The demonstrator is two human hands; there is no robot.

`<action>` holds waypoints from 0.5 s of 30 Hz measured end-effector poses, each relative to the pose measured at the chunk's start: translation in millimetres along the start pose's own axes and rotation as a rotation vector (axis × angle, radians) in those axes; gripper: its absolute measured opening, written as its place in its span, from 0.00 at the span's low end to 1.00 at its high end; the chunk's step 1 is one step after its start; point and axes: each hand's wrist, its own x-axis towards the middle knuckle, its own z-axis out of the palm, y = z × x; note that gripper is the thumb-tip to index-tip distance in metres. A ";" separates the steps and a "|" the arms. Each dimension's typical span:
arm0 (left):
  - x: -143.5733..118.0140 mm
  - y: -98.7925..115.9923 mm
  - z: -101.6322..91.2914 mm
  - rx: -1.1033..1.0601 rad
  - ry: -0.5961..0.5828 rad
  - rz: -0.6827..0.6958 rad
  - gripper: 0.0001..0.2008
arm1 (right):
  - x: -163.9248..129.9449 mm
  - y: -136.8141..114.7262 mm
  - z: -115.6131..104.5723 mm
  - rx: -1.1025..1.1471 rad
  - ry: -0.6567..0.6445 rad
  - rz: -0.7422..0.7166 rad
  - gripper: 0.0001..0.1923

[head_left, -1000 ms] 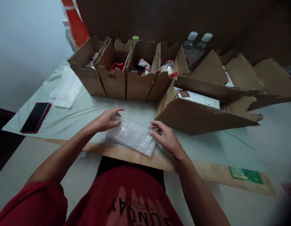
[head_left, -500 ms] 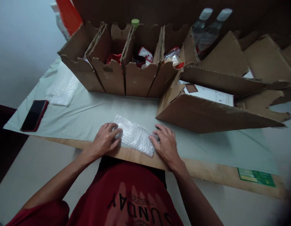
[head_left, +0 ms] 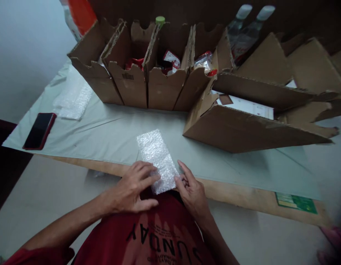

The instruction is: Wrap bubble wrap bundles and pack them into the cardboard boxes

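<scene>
A small bubble-wrap pouch [head_left: 156, 156] lies lengthwise across the near edge of the table, its near end hanging past the edge. My left hand [head_left: 133, 187] pinches that near end from the left, fingers laid over it. On the right side my right hand [head_left: 191, 189] holds the same end with its fingertips. Both hands are close to my red shirt, just off the wooden table edge [head_left: 231, 197].
A row of open cardboard boxes [head_left: 148, 84] with red packets stands at the back; a torn flat carton [head_left: 242, 129] lies to the right. A phone [head_left: 39, 130] and spare bubble wrap [head_left: 73, 97] lie left. Two bottles [head_left: 242, 33] stand behind. A green label [head_left: 296, 202] sits at the right edge.
The pouch has been turned from lying crosswise to pointing away from me and pulled toward the edge. Both hands have drawn back to its near end.
</scene>
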 end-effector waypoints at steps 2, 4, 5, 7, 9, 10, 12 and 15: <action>-7.2 13.8 16.1 -0.004 -0.035 0.012 0.36 | 4.2 -3.1 0.6 0.134 -0.070 0.037 0.27; -9.7 17.7 32.2 0.035 -0.017 -0.006 0.30 | 7.4 -4.8 -0.6 0.236 -0.142 0.076 0.27; -9.7 17.2 38.5 0.050 0.023 -0.022 0.23 | 7.8 -4.9 -2.7 0.267 -0.177 0.088 0.26; -8.3 13.8 45.8 0.033 0.147 -0.082 0.15 | 6.2 -4.1 -10.9 0.273 -0.207 0.078 0.25; -4.9 9.9 45.5 -0.056 0.263 -0.185 0.14 | 2.9 -3.0 -22.3 0.196 -0.139 -0.006 0.26; -2.5 8.0 43.3 -0.114 0.282 -0.247 0.13 | 1.5 -3.0 -27.4 0.134 -0.088 -0.072 0.28; 3.3 4.2 36.9 -0.213 0.257 -0.374 0.12 | 1.6 -5.4 -32.1 -0.004 -0.031 -0.223 0.35; 9.9 -1.3 29.6 -0.285 0.167 -0.471 0.15 | 11.8 -13.8 -21.1 -0.141 -0.079 -0.335 0.34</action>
